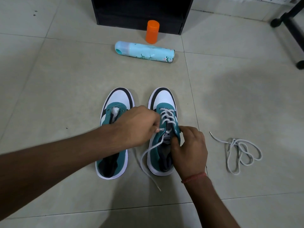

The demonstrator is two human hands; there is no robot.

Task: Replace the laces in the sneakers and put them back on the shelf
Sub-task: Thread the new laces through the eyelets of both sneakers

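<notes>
Two teal-and-white sneakers stood side by side on the tiled floor, toes pointing toward the black shelf. The right sneaker was already laced most of the way up: a white lace crossed its eyelets in several rows, and one loose end trailed off onto the floor between the two shoes. The left hand was reaching across with its fingers pinched on that lace near an upper eyelet on the shoe's inner side, while the right hand gripped the shoe's outer collar and tongue, steadying it.

The left sneaker sat just beside it, partly hidden under the left forearm. As far as I could see it carried no lace, only some white stuffing showing in its throat.

A second white lace lay in a loose tangle on the floor to the right, well apart from the shoes; whether it was an old one or the one waiting for the left sneaker I could not tell.

By my reckoning the job was less than half done: the last eyelets and tying on this shoe, the whole of the other, then both onto the shelf. A blue spray can lay on its side and an orange bottle stood near the shelf.
</notes>
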